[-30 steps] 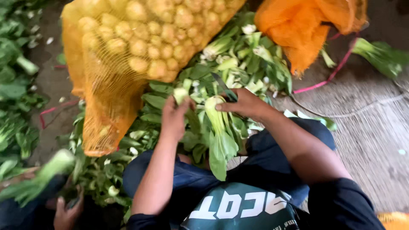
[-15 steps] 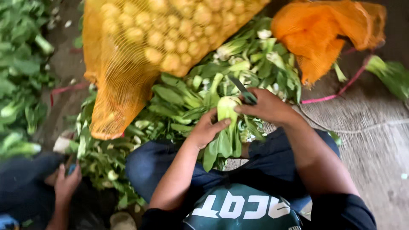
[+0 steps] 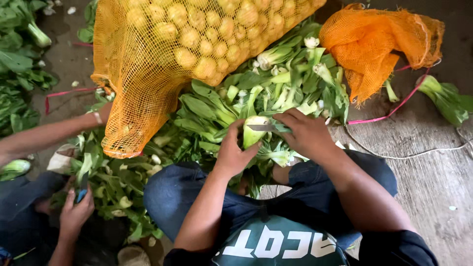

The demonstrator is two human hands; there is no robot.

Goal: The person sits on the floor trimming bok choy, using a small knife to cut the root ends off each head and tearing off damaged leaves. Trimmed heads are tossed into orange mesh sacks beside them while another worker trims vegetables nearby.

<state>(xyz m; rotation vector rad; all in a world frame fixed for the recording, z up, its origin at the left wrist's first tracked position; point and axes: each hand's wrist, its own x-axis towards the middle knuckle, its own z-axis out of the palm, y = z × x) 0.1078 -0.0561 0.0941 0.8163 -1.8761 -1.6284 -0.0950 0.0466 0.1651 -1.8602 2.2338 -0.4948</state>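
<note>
Gripping a bok choy head (image 3: 252, 134) in the left hand (image 3: 235, 156), its pale base is cut with a knife (image 3: 263, 127) clasped by the right hand (image 3: 306, 134); the heap of greens (image 3: 276, 83) beyond remains untrimmed.

Shiny metal knife blade (image 3: 261, 127); coarse orange mesh sack (image 3: 162, 59).

Potato-filled net sack (image 3: 187, 54); crumpled orange net bag (image 3: 382, 44).

bare wooden floor (image 3: 433, 182) open rightward, yellow mesh sack (image 3: 162, 54) blocking ahead, greens pile (image 3: 217, 106) beneath
</note>
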